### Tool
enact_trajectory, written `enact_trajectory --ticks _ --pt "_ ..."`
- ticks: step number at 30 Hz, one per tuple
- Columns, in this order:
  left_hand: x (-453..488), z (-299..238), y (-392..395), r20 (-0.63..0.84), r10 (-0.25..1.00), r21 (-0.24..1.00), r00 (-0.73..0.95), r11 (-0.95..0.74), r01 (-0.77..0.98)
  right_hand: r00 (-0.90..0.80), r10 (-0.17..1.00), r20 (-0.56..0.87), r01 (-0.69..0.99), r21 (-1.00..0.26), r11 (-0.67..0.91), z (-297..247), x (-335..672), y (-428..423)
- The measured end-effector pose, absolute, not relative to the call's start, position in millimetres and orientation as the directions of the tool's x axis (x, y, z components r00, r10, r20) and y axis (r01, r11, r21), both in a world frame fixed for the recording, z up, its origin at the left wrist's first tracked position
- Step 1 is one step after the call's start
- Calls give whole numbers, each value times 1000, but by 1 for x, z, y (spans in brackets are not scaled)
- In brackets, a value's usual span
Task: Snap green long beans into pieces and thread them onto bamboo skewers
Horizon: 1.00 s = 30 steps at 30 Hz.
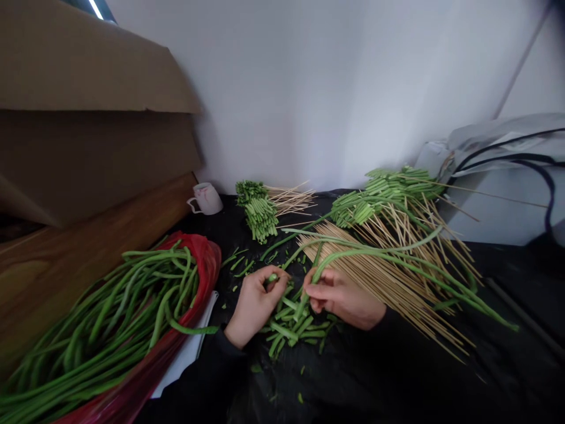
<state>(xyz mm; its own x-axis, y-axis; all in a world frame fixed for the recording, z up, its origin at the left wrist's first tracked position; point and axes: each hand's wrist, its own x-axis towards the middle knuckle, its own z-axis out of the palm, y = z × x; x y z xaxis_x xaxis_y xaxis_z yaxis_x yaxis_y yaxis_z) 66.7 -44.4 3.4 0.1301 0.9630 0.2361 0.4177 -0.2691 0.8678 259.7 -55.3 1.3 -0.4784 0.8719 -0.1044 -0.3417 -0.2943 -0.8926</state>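
My left hand [255, 303] is closed in a pinch on a short green bean piece [273, 277]. My right hand [342, 296] is closed round a bundle of long green beans [397, 256] whose stems trail off to the right over the skewers. Between and below both hands lies a heap of cut bean pieces [291, 327] on the black sheet [375, 383].
Bamboo skewers [397, 282] are spread at right. Skewered bean bundles lie at the back centre [260, 215] and back right [379, 197]. A red bag [207, 259] of long beans [110, 330] sits left. A white cup [206, 198], cardboard box [88, 118] and wall stand behind.
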Motion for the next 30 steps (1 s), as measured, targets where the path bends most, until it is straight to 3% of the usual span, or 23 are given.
enact_trajectory --ticks 4,7,13,17,22,25,30 --pt "58 4 -35 244 967 918 -70 -207 339 -629 763 -149 -178 -928 -328 3 257 -62" --pt "55 5 -33 229 967 931 -110 -184 315 -537 837 -102 -225 -939 -259 1 256 -60" --pt "58 2 -36 147 979 905 138 -189 380 -343 939 -10 -230 -969 -94 -4 259 -49" --pt "63 0 -40 41 946 931 322 -153 332 -290 957 4 -131 -991 -35 -2 258 -52" --pt "66 -3 -46 29 860 925 510 -216 312 -297 955 23 -63 -998 5 -3 253 -55" --pt "65 -4 -47 24 826 899 563 -264 350 -313 949 33 -75 -997 10 -5 254 -53" --pt "64 -2 -48 41 823 857 566 -321 404 -157 983 93 -171 -983 66 -3 262 -45"
